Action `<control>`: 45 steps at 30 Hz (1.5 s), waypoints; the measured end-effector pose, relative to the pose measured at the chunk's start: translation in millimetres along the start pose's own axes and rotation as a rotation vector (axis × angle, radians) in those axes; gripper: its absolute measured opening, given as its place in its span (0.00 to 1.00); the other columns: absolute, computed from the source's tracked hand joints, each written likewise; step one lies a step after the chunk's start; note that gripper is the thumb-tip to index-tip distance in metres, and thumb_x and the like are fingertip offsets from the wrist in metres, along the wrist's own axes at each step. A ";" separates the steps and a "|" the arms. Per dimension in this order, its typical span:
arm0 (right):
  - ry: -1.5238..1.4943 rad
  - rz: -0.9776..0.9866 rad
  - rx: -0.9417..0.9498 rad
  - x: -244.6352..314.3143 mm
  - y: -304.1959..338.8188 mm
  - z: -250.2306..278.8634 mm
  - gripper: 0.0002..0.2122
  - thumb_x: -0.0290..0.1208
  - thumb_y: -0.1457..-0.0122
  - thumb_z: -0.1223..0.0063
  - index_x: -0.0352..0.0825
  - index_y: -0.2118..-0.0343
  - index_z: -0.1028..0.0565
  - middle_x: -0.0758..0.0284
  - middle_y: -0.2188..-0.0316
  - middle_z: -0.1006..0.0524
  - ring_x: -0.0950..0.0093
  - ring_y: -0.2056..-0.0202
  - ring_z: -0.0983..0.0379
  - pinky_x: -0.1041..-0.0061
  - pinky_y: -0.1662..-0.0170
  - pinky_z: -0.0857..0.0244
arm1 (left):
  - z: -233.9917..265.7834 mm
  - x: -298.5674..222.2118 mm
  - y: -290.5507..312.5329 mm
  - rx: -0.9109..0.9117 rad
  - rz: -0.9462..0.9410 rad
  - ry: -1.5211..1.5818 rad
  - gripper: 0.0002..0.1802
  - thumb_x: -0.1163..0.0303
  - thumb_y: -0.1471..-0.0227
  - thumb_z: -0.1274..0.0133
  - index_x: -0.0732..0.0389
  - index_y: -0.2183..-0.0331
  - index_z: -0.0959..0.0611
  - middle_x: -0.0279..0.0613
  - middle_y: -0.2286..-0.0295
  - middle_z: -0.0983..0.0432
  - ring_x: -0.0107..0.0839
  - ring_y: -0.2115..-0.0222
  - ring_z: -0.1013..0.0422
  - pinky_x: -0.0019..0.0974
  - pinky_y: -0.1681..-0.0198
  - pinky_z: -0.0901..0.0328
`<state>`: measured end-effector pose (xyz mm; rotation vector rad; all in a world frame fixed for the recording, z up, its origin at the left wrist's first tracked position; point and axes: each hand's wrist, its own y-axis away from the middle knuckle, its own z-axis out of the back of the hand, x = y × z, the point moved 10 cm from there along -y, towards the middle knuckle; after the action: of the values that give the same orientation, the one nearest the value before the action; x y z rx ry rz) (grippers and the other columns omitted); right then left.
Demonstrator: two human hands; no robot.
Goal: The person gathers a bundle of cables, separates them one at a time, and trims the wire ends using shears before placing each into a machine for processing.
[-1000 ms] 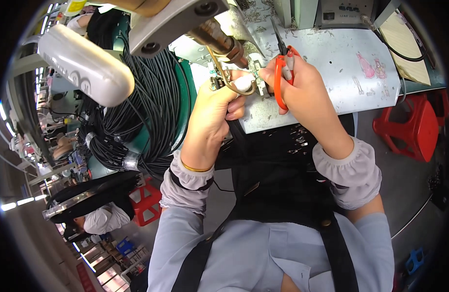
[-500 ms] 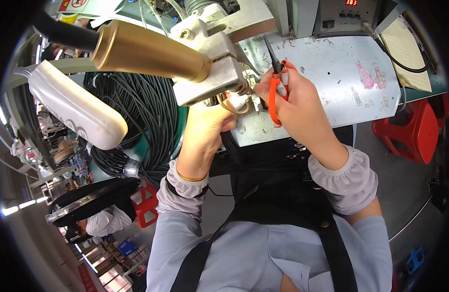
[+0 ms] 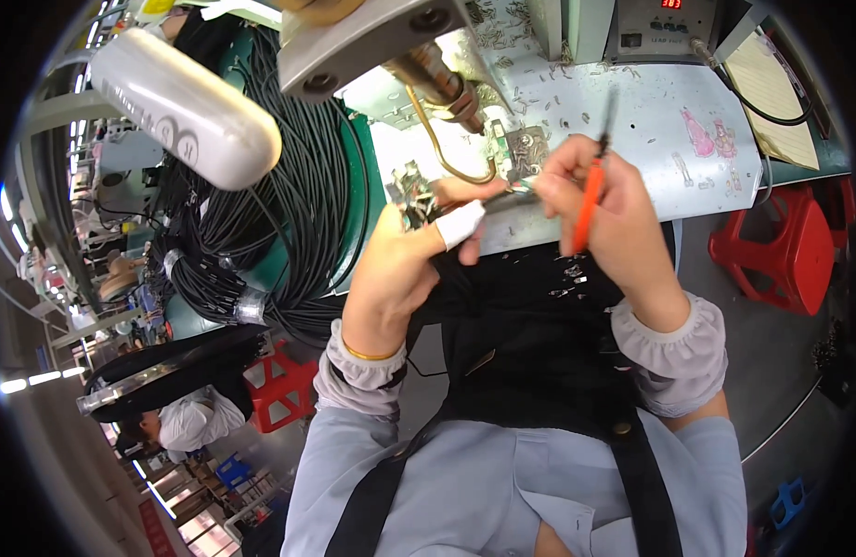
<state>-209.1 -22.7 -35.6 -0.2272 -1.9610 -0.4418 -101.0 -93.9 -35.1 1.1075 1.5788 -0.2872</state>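
My left hand [image 3: 391, 255] is closed, its thumb wrapped in white tape, pinching a short dark cable [image 3: 505, 200] near the metal sheet's front edge. Thin coloured wires [image 3: 524, 187] show at the cable's right end, where the fingertips of my right hand [image 3: 606, 204] meet it. Held against the right palm are pointed pliers with orange handles [image 3: 590, 206], their dark tip aimed away from me. Just beyond the hands, a soldering iron tip [image 3: 474, 121] points down beside a curved brass tube [image 3: 437, 139]. Small metal connector parts [image 3: 528, 151] lie near it.
A metal bracket [image 3: 372, 46] and a white lamp [image 3: 187, 107] overhang the left side. Coiled black cables [image 3: 298, 204] fill the green bench there. A control box [image 3: 665, 32] stands at the back right of the metal sheet [image 3: 651, 181]. Red stools [image 3: 776, 246] flank the bench.
Both hands have come out from beneath the bracket, my right hand moving right and slightly nearer. The pliers have swung in its grip. Iron, bracket and lamp appear higher in the picture.
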 end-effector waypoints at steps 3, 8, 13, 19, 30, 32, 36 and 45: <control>0.489 0.366 -0.344 36.5 21.4 27.0 0.03 0.23 0.49 0.51 0.32 0.75 0.33 0.75 0.84 0.37 0.88 0.84 0.43 0.88 0.82 0.49 | 2.2 -9.7 21.9 -0.164 -0.169 -0.137 0.15 0.72 0.55 0.50 0.70 0.63 0.27 0.38 0.76 0.31 0.24 0.76 0.35 0.24 0.77 0.41; 0.838 0.684 -0.343 67.0 62.1 -19.2 0.02 0.21 0.51 0.50 0.31 0.75 0.31 0.76 0.84 0.35 0.87 0.84 0.43 0.88 0.82 0.49 | -11.2 8.4 40.7 -0.097 -0.084 -0.318 0.11 0.77 0.53 0.53 0.67 0.64 0.26 0.34 0.73 0.29 0.22 0.74 0.33 0.23 0.71 0.39; 0.654 0.616 -0.070 39.2 56.9 -35.7 0.03 0.22 0.51 0.50 0.30 0.78 0.31 0.72 0.85 0.32 0.86 0.85 0.40 0.87 0.83 0.48 | -26.3 11.0 50.4 -0.066 -0.246 -0.561 0.12 0.84 0.58 0.52 0.66 0.66 0.25 0.36 0.74 0.29 0.23 0.73 0.32 0.25 0.70 0.38; 0.074 -0.268 0.114 -30.1 44.5 -25.9 0.10 0.30 0.47 0.53 0.31 0.82 0.32 0.68 0.85 0.30 0.84 0.86 0.37 0.86 0.88 0.47 | -37.2 -28.1 73.5 -0.167 -0.820 -0.895 0.16 0.88 0.64 0.51 0.65 0.68 0.26 0.36 0.76 0.29 0.22 0.74 0.32 0.27 0.72 0.37; 0.787 0.571 0.101 12.6 43.1 -46.5 0.04 0.30 0.52 0.49 0.36 0.76 0.29 0.70 0.84 0.32 0.79 0.87 0.36 0.84 0.87 0.45 | -1.5 39.6 42.3 -0.087 0.050 0.174 0.05 0.79 0.56 0.50 0.62 0.72 0.28 0.33 0.80 0.33 0.15 0.87 0.45 0.19 0.87 0.52; 1.229 1.047 0.014 29.9 71.6 -65.1 0.04 0.28 0.54 0.47 0.37 0.74 0.28 0.70 0.84 0.32 0.78 0.87 0.36 0.83 0.86 0.45 | -12.0 47.5 44.2 -0.009 0.192 0.421 0.05 0.78 0.55 0.50 0.61 0.72 0.29 0.33 0.80 0.34 0.13 0.89 0.47 0.18 0.88 0.55; 1.095 0.901 0.038 39.7 63.8 -49.9 0.11 0.25 0.62 0.43 0.39 0.71 0.27 0.72 0.85 0.33 0.76 0.85 0.35 0.81 0.84 0.44 | -7.2 41.4 46.1 -0.062 0.168 0.262 0.07 0.79 0.56 0.50 0.61 0.71 0.30 0.32 0.81 0.35 0.13 0.89 0.49 0.19 0.89 0.57; 1.149 0.971 -0.021 41.2 72.5 -54.8 0.09 0.21 0.59 0.46 0.36 0.72 0.29 0.70 0.84 0.32 0.74 0.83 0.33 0.80 0.82 0.42 | -1.1 24.6 48.0 -0.199 -0.110 -0.194 0.06 0.79 0.57 0.49 0.63 0.71 0.26 0.32 0.80 0.32 0.12 0.86 0.44 0.18 0.86 0.51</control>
<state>-155.0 19.7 36.6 -0.7051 -0.5788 0.0858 -63.2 -55.6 -38.6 0.8157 1.4625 -0.2953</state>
